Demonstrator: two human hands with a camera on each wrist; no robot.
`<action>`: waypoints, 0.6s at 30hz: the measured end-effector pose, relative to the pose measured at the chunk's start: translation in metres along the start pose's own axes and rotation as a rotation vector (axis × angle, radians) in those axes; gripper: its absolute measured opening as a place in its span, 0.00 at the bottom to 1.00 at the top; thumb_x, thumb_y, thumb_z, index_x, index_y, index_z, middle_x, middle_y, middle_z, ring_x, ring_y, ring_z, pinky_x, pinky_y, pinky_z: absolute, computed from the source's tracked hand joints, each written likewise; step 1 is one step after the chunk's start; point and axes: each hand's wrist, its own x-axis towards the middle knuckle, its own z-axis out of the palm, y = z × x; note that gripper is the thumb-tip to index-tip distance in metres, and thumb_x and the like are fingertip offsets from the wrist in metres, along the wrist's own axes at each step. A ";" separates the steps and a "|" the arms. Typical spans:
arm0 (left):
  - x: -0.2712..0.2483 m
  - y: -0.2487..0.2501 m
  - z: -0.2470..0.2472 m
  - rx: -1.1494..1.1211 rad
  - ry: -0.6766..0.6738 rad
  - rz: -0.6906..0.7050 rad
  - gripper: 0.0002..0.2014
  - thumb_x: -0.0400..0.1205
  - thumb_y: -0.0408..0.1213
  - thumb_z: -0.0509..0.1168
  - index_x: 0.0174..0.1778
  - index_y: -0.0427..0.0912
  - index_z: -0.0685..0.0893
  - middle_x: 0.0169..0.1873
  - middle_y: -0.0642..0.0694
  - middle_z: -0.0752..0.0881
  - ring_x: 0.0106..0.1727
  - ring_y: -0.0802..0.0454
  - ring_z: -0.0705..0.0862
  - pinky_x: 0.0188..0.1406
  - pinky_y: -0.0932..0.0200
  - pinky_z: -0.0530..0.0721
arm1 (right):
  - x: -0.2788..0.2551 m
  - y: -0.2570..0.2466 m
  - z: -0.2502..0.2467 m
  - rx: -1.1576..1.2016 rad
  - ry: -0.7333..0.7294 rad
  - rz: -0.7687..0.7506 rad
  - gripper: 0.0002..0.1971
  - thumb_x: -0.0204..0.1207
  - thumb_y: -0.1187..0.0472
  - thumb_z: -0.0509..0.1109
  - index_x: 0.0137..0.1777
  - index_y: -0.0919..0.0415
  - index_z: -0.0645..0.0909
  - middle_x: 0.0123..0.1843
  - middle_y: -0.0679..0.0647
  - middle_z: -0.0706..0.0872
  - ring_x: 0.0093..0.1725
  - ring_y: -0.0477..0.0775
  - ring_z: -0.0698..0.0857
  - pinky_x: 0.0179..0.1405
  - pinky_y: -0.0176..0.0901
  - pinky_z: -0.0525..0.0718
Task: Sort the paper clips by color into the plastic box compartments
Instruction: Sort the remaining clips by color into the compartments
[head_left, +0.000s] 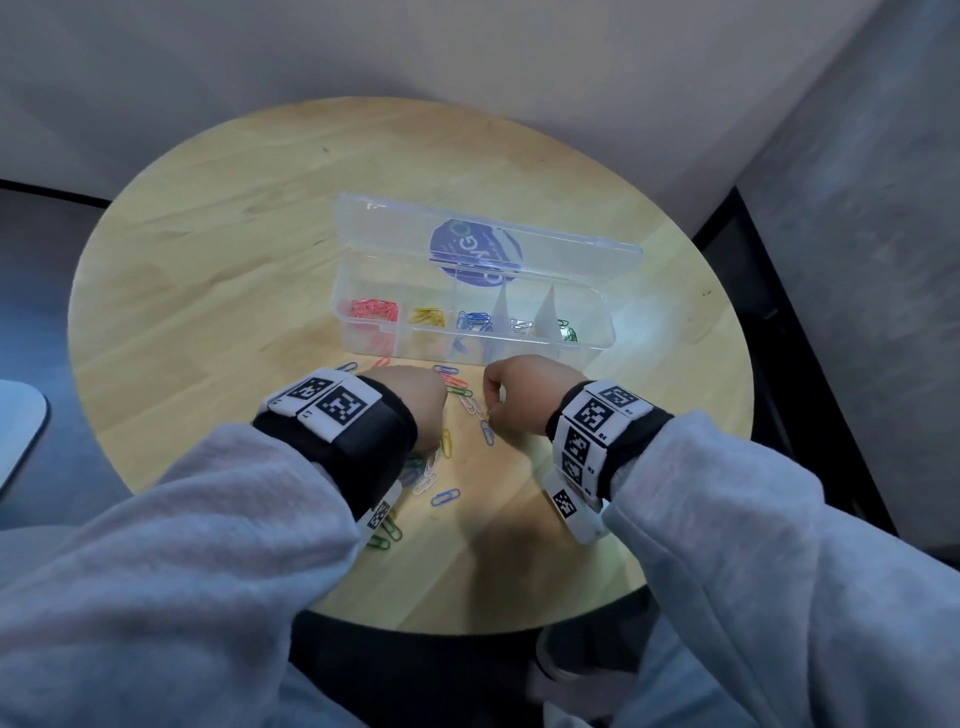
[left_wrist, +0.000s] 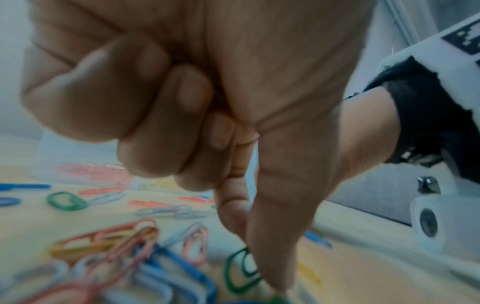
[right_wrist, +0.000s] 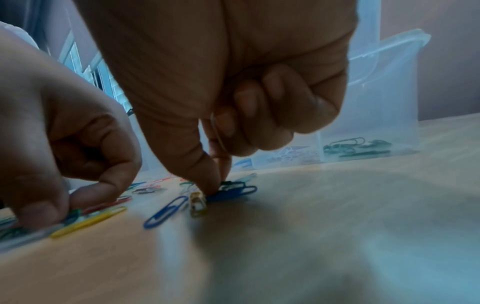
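A clear plastic box (head_left: 607, 332) stands open mid-table. Its compartments hold red clips (head_left: 374, 309), yellow clips (head_left: 427, 317), blue clips (head_left: 474, 319), white clips (head_left: 521, 326) and green clips (head_left: 569, 332). Loose mixed clips (head_left: 445, 497) lie in front of it. My left hand (left_wrist: 257, 273) is down in the pile, thumb and forefinger pinching a green clip (left_wrist: 241, 271), the other fingers curled. My right hand (right_wrist: 217, 185) pinches the end of a yellow clip (right_wrist: 197, 203) that tilts up off the table beside a blue clip (right_wrist: 166, 211).
The round wooden table (head_left: 208, 260) ends just behind my wrists. The box lid (head_left: 363, 228) stands up behind the compartments. A pale object (head_left: 15, 431) lies off the table at far left. Grey walls close in behind and to the right.
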 end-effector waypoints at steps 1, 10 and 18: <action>-0.002 -0.002 -0.002 -0.034 0.003 0.008 0.09 0.77 0.35 0.67 0.51 0.39 0.87 0.40 0.47 0.83 0.41 0.48 0.79 0.36 0.59 0.74 | -0.001 0.000 0.000 -0.002 -0.005 0.001 0.03 0.73 0.60 0.65 0.44 0.51 0.77 0.43 0.48 0.79 0.42 0.52 0.77 0.34 0.38 0.72; -0.029 -0.054 -0.039 -0.783 0.038 0.105 0.09 0.75 0.36 0.72 0.31 0.47 0.81 0.30 0.44 0.77 0.29 0.50 0.71 0.29 0.63 0.70 | -0.007 0.012 -0.006 0.696 -0.077 0.135 0.11 0.72 0.67 0.63 0.28 0.59 0.73 0.32 0.56 0.77 0.31 0.54 0.74 0.30 0.40 0.74; -0.059 -0.066 -0.051 -1.490 0.106 0.130 0.02 0.63 0.31 0.60 0.28 0.39 0.73 0.21 0.44 0.82 0.16 0.57 0.78 0.13 0.73 0.73 | -0.014 0.009 0.003 1.469 -0.133 0.182 0.13 0.76 0.75 0.53 0.33 0.61 0.68 0.29 0.59 0.74 0.18 0.48 0.75 0.16 0.30 0.72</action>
